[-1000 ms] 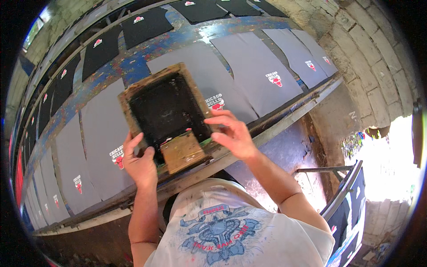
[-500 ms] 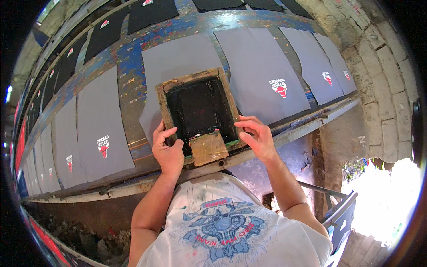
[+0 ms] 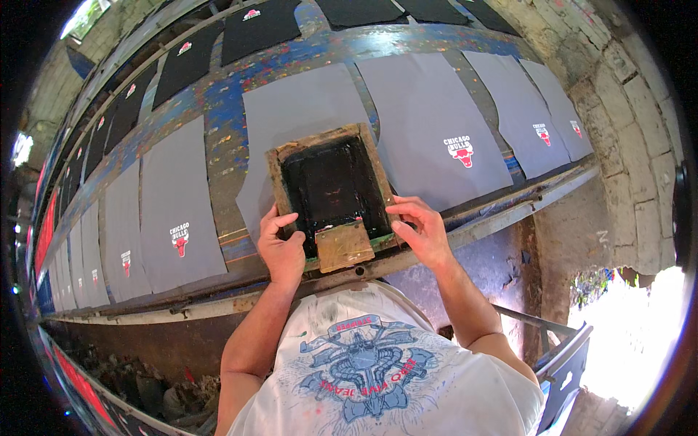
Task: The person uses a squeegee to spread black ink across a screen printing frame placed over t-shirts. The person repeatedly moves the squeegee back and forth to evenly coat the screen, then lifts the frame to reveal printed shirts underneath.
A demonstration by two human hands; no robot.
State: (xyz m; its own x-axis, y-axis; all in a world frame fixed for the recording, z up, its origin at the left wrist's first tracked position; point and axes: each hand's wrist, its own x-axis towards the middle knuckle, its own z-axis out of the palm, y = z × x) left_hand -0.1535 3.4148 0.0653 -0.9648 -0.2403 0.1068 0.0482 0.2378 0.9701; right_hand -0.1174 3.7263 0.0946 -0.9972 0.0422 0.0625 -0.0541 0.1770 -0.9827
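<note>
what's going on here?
A person's left hand and right hand hold a wooden frame by its sides, near its close end. It sits over a grey fabric panel on the paint-spotted table. A small wooden block rests at the frame's near end. Printed grey panels lie either side.

I see from afar a long, paint-spattered table point(image 3: 223, 149). Grey cloth panels point(image 3: 173, 192) lie on it left of the left hand point(image 3: 282, 248), ahead and rightward of the right hand point(image 3: 422, 231), and one ahead between the two. Black panels point(image 3: 262, 33) lie farther off.
</note>
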